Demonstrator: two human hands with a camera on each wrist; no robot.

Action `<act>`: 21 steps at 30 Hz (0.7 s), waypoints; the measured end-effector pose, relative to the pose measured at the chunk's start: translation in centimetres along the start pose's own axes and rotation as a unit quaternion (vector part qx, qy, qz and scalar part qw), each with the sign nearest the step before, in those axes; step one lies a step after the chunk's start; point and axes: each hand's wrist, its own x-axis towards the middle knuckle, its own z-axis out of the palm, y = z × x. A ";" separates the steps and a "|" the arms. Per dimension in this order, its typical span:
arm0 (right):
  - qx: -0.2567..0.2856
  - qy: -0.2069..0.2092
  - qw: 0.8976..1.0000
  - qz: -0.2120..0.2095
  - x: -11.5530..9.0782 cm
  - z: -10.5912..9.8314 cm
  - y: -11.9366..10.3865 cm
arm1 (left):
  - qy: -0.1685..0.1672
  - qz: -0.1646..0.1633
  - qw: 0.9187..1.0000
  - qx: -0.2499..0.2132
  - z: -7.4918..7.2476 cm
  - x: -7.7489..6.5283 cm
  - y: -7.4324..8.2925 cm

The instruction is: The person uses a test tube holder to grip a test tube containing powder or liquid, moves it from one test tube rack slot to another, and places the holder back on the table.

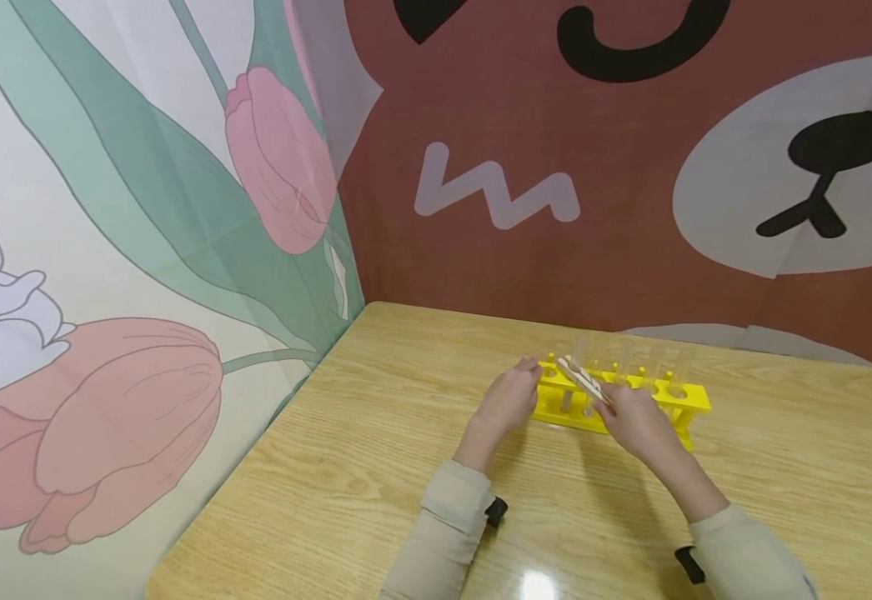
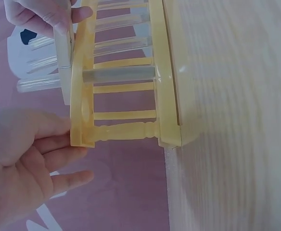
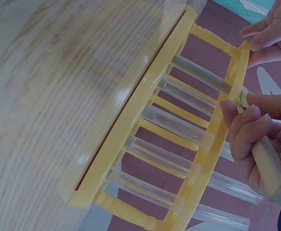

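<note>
A yellow test tube rack [image 1: 694, 398] stands on the table with several clear test tubes [image 3: 174, 126] upright in it. One test tube near the left end holds greyish contents [image 2: 123, 74]. My left hand [image 1: 507, 400] pinches the left end of the rack's top shelf between thumb and fingers. In my right hand [image 1: 640, 421] is a wooden test tube clamp [image 1: 584, 380], gripped by its handles. The clamp's tip lies just above the top shelf, at the neck of the greyish tube; whether its jaws close round the glass I cannot tell.
The wood-grain table [image 1: 376, 450] extends around the rack on all sides. Behind it hangs a brown cloth with a bear's face [image 1: 496, 267], and a tulip-patterned cloth [image 1: 143, 208] covers the left side. Both sleeves carry a dark strap [image 1: 496, 511] near the wrist.
</note>
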 end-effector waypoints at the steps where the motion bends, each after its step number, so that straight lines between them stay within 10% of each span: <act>1: 0.001 0.000 1.000 0.000 0.0 0.0 0.0 | 0.002 0.002 1.000 0.010 0.0 0.0 0.0; 7: 0.003 -0.004 1.000 0.004 0.0 -0.1 -0.1 | 0.020 0.024 0.998 0.063 -0.2 0.4 -0.3; 21: -0.001 0.007 1.000 -0.001 -0.1 0.1 0.2 | 0.094 0.017 0.995 -0.021 1.3 0.9 -1.1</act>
